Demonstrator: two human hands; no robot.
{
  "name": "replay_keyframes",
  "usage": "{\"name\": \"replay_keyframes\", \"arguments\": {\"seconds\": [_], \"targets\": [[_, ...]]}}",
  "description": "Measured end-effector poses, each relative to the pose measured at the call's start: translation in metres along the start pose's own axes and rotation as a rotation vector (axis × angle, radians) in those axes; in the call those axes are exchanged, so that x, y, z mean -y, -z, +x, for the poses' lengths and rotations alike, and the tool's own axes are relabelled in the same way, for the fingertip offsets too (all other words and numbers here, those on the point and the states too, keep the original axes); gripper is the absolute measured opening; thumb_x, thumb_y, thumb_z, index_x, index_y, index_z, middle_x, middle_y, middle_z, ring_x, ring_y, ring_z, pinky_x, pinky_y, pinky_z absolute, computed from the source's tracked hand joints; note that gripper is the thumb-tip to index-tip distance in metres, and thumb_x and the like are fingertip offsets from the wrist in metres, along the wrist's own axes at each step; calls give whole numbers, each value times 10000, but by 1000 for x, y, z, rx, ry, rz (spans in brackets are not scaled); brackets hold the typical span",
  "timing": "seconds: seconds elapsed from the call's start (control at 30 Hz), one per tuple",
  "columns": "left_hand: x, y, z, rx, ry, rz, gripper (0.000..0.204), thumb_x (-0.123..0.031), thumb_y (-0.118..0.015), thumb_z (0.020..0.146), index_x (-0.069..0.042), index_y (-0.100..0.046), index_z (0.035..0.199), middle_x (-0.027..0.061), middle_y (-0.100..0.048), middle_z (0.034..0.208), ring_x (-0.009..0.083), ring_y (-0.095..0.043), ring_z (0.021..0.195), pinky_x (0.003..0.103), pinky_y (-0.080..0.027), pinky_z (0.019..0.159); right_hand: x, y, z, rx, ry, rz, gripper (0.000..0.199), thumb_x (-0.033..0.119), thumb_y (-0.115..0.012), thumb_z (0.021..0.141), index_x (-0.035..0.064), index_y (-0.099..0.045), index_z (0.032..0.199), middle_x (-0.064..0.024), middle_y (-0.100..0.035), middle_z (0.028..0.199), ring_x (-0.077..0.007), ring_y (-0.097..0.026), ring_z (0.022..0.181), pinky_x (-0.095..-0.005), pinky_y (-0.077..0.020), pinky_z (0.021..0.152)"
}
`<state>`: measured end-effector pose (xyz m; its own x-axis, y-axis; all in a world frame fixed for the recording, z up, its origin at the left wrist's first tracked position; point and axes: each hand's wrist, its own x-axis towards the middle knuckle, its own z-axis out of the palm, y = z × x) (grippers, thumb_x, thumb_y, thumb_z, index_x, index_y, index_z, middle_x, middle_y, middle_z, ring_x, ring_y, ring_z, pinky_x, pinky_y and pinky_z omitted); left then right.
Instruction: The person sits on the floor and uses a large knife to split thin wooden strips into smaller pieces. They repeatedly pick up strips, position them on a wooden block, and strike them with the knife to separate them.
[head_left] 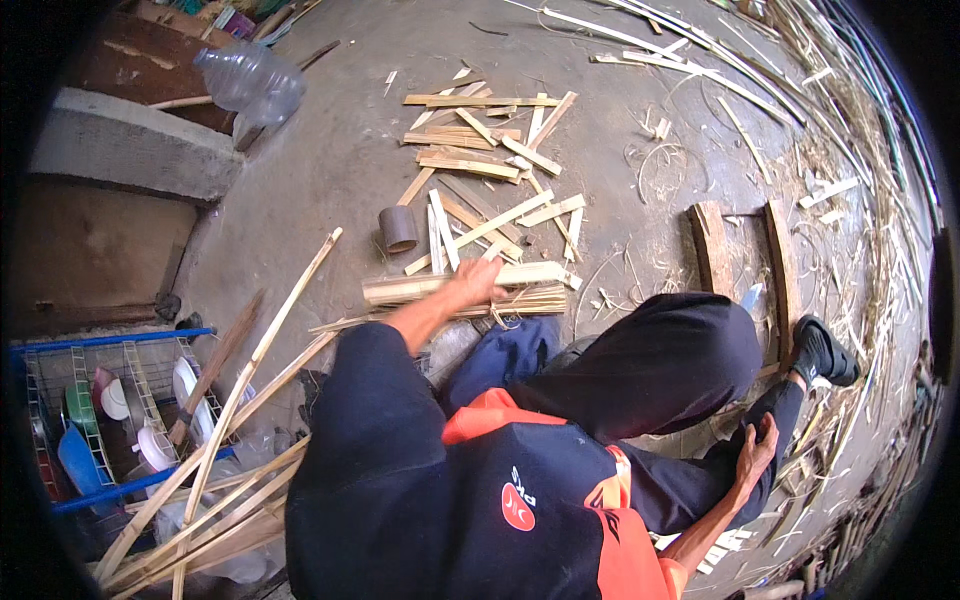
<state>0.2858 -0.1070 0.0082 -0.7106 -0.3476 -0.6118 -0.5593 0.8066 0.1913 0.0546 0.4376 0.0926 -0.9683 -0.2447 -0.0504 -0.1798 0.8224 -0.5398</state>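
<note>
My left hand (478, 283) reaches over a pile of split bamboo strips (405, 290) just ahead of my bent leg. Its fingers are drawn together around pale bamboo, partly hiding what they hold. Thinner bamboo strips (545, 300) lie bundled beneath and beside it. Beyond it, many short flat bamboo pieces (470, 165) are scattered and stacked loosely on the floor. A short brown tube (398, 230) stands close by on their left. My right hand (757, 455) rests on my lower right leg, fingers spread, holding nothing.
Long bamboo poles (255, 365) slant up at my left beside a blue-framed wire rack (110, 345) of dishes. A clear plastic bottle (250, 82) lies by a concrete ledge (135, 145). Two joined wooden bars (711, 250) and bamboo shavings (835, 300) are on the right.
</note>
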Motion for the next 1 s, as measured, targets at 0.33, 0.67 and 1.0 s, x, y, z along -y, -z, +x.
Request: {"name": "replay_keyframes", "arguments": {"seconds": [0.33, 0.67, 1.0], "targets": [[64, 16, 16, 125, 52, -929, 687, -116, -657, 599, -37, -444, 1248, 213, -482, 1215, 281, -447, 1157, 337, -390, 935, -16, -35, -2, 186, 4, -161, 426, -5, -590, 703, 8, -499, 1119, -176, -539, 976, -310, -534, 912, -377, -426, 810], [42, 66, 169, -589, 1513, -1010, 851, -691, -549, 658, 7, -370, 1111, 168, -392, 1059, 302, -379, 1011, 466, -313, 864, -3, -38, 14, 310, -153, -214, 400, 19, -615, 680, 1, -516, 1068, -181, -565, 918, -295, -566, 802, -370, -456, 728], [91, 110, 267, -745, 1797, -857, 952, -799, -632, 401, -75, -320, 936, 93, -363, 922, 229, -369, 861, 373, -311, 755, -5, -46, 28, 436, -300, -217, 386, 39, -622, 685, -31, -535, 1054, -206, -600, 902, -311, -598, 776, -377, -467, 720]]}}
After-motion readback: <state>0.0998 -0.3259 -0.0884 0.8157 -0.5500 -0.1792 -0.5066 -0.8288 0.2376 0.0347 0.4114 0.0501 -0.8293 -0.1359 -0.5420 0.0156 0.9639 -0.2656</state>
